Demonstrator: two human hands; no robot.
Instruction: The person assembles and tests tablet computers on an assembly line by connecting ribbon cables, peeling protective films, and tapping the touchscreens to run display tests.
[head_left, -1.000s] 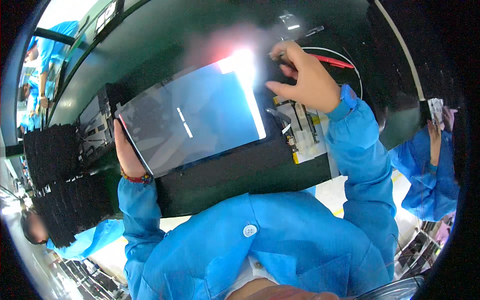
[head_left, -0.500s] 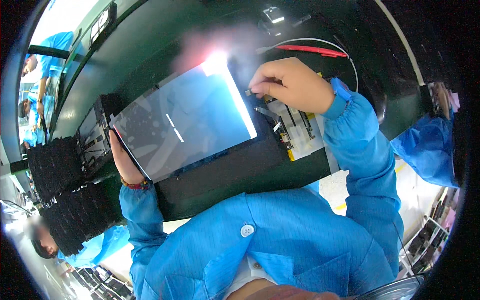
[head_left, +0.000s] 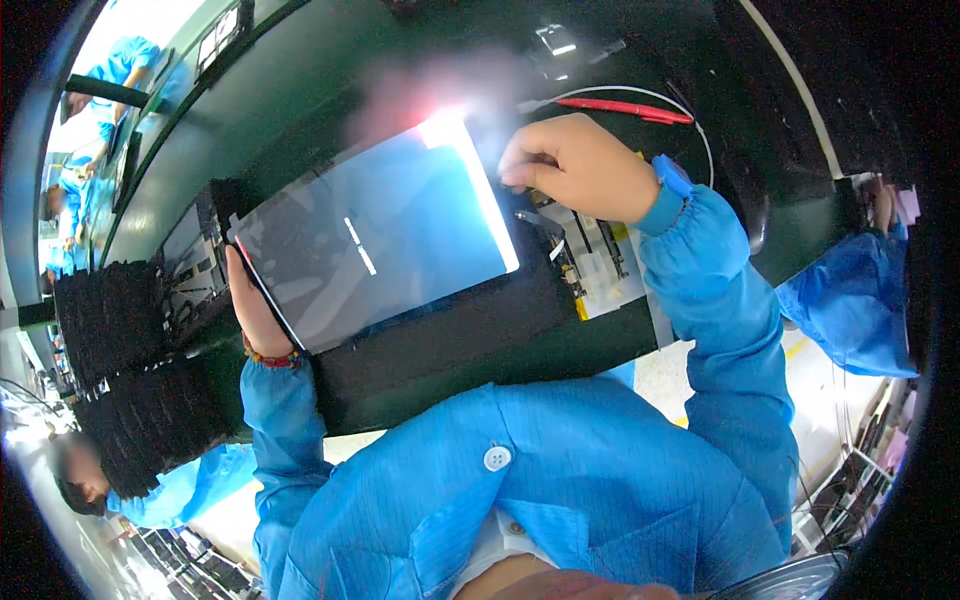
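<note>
A flat display panel [head_left: 400, 230] with a glossy, filmed face is tilted up over a black mat, its right edge glaring white. My left hand [head_left: 252, 305] holds it at the left edge; the fingers behind it are hidden. Just off the panel's right edge, my right hand [head_left: 585, 165] is closed in a pinch, thumb against fingertips. What it pinches is too small to make out. Beneath and beside this hand is an opened device [head_left: 600, 265] with dark strips, a pale base and yellow tabs.
A red pen [head_left: 625, 109] and a white cable [head_left: 707, 150] lie beyond my right hand. Clear plastic pieces [head_left: 560, 45] are at the back. Stacks of black foam-like trays [head_left: 110, 320] stand at the left. Another person in blue [head_left: 185, 490] is at the lower left.
The panel and my left hand have shifted slightly to the right. A small grey tip seen at my right fingertips before no longer shows clearly; the pinch stays closed.
</note>
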